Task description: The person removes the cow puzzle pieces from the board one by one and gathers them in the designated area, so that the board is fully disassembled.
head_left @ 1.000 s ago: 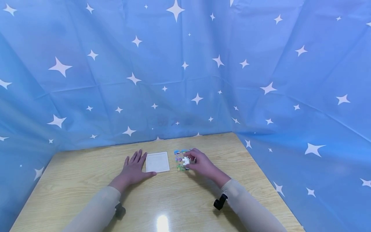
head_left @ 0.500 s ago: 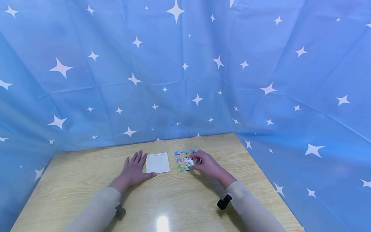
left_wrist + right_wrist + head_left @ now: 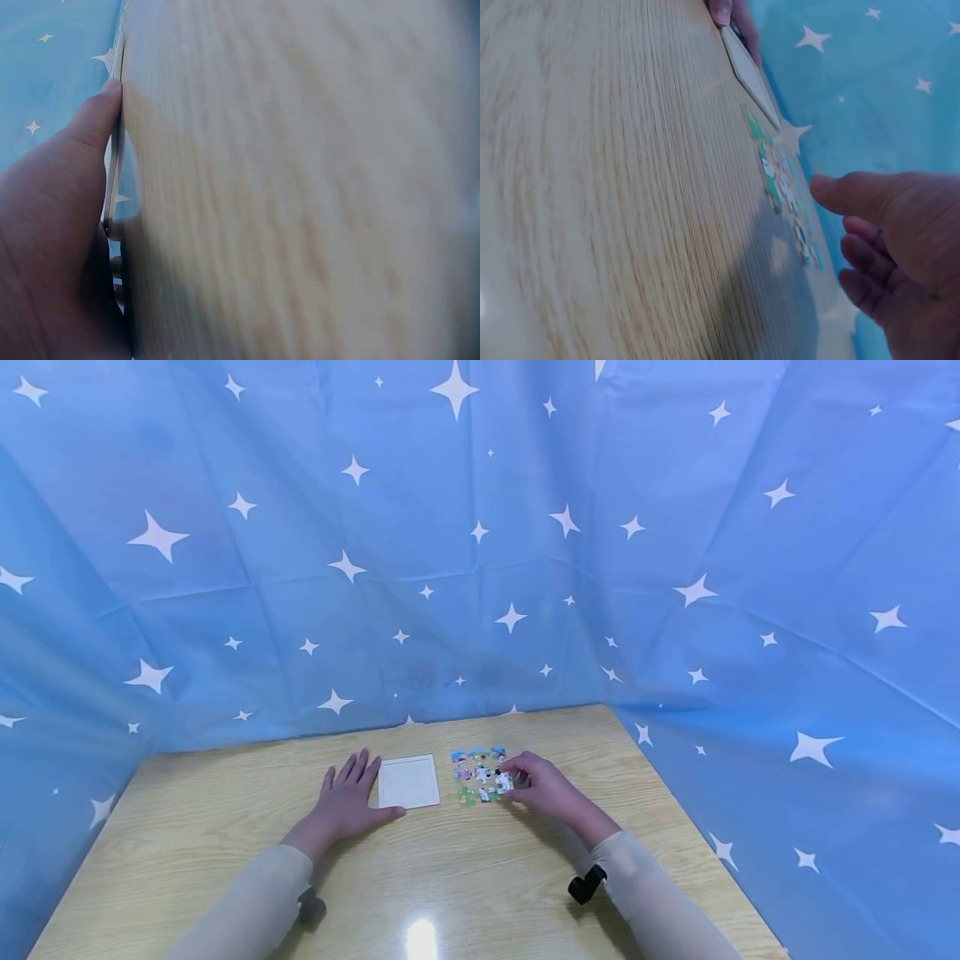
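Note:
In the head view my left hand (image 3: 345, 806) lies with fingers spread at the left side of a square white puzzle tray (image 3: 408, 782). Its thumb touches the tray's near left corner; in the left wrist view the thumb (image 3: 94, 120) reaches the tray edge. My right hand (image 3: 540, 787) pinches a mostly white jigsaw piece (image 3: 504, 782) between thumb and fingers, over the right side of several colourful jigsaw pieces (image 3: 465, 774). In the right wrist view the thumb (image 3: 855, 191) stands above the pieces, and the held piece is barely visible.
The pieces lie just right of the tray on a wooden table (image 3: 435, 868). A blue curtain with white stars (image 3: 450, 568) hangs along the back and right table edges. Each sleeve carries a small black wrist camera (image 3: 587, 885).
My right hand has moved a little to the right with the jigsaw piece, uncovering more of the pieces on the table. My left hand and the tray have stayed in place.

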The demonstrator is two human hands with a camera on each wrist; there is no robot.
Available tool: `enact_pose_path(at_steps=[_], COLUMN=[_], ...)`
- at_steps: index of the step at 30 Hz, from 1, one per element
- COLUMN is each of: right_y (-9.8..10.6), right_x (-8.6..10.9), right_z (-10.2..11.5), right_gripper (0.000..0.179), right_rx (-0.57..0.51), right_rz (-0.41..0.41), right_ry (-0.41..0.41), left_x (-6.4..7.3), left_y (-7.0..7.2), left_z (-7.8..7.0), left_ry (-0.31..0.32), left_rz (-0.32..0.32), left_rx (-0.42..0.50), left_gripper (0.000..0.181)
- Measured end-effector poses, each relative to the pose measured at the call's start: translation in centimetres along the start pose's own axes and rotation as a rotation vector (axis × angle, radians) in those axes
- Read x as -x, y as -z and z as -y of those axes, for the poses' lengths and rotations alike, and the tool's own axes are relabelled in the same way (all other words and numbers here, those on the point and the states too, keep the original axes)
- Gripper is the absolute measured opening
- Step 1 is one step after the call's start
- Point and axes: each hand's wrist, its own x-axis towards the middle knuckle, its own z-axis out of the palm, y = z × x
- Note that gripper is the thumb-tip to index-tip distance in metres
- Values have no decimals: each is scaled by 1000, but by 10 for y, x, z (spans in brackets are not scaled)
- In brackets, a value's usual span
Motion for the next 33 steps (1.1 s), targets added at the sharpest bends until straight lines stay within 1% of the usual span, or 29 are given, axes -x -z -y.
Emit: enact_pose_path(at_steps=[5,14,17,24,29,33], right_y=[2,3,3,2,2,2], right_x=[2,1,-1,-4,-4,-5], right_z=[-2,-7,-12,-21,-23,-24], right_gripper=[45,41,39,33,32,33], right_rx=[9,19,32,74,74,73], right_rz=[22,50,56,61,63,70], right_ry=[-13,-67,-70,-47,-35,-44], left_x=[0,1,1,1,0,-1], left_y=[0,2,2,1,0,-1], left_z=[0,-2,-2,-1,0,1], left_ry=[-1,5,6,5,6,8], left_rz=[-1,5,6,8,7,8], left_rx=[-5,2,5,7,7,1], left_gripper=[122,121,121,121,122,122])
